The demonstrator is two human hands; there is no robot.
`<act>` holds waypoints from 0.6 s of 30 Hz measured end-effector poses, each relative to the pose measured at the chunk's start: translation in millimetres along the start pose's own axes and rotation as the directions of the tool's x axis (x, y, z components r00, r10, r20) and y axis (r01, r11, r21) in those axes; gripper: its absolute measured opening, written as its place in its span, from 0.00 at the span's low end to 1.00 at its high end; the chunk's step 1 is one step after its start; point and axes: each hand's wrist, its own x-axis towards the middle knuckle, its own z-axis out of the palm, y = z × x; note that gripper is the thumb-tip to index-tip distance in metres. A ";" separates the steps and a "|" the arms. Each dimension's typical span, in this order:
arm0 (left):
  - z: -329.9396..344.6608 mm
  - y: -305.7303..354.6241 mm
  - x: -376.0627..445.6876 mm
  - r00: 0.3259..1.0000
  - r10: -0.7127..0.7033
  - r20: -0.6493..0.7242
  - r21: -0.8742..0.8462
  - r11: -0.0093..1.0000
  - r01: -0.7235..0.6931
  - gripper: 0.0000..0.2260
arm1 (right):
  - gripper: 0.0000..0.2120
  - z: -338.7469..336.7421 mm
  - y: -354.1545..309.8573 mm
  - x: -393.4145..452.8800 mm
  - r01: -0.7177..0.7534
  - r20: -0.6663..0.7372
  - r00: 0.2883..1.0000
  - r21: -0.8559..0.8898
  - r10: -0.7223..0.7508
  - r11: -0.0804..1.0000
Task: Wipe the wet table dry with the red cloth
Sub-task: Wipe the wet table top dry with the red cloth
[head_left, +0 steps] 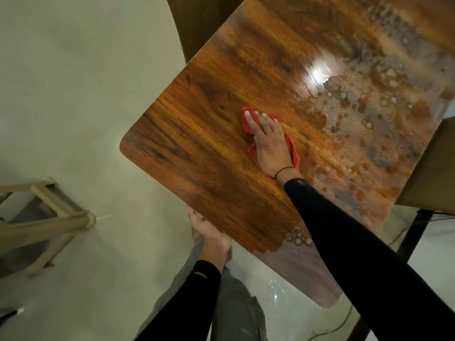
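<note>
Fingers point(250, 119) of the right hand point(268, 143) lie straight and spread, pressing the red cloth point(294, 153) flat against the wooden worktop point(197, 148); nothing is curled round it. The cloth sits under the palm near the middle of the board, crumpled, with corners showing past the fingertips and beside the wrist. The left hand point(209, 235) holds the near edge of the worktop, thumb on top; its other fingers are tucked beneath the board, so how tightly they grasp is hard to tell, though it looks like a steadying hold.

The wood ahead of the fingertips and to their left looks dry. The water point(364, 119), beaded and foamy, lies to the right of the cloth and beyond it, running in a band toward the far right corner, with a smaller patch point(299, 238) at the near edge beside the right sleeve. So the next sweep probably needs to go rightward, and the right hand is the nearer one.
</note>
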 end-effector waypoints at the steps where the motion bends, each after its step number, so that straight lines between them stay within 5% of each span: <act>1: 1.2 0.2 -0.6 1.000 0.007 0.005 -0.009 1.000 -0.007 0.32 | 0.43 3.7 -14.3 -7.8 0.035 0.017 0.999 0.028 -0.036 0.999; 7: -4.7 -0.3 1.9 0.993 0.050 0.110 -0.012 0.999 -0.049 0.38 | 0.40 29.6 -80.4 -97.8 0.353 0.198 0.901 0.179 -0.385 0.918; 13: -13.4 -10.8 13.7 0.990 0.080 0.113 0.017 0.996 -0.082 0.39 | 0.32 23.2 -44.9 -129.5 0.575 0.287 0.727 0.241 -0.623 0.782; 18: -13.3 -26.1 18.5 0.971 0.128 0.204 -0.072 0.991 -0.115 0.47 | 0.34 7.7 -11.1 -81.2 0.507 0.255 0.796 0.216 -0.549 0.835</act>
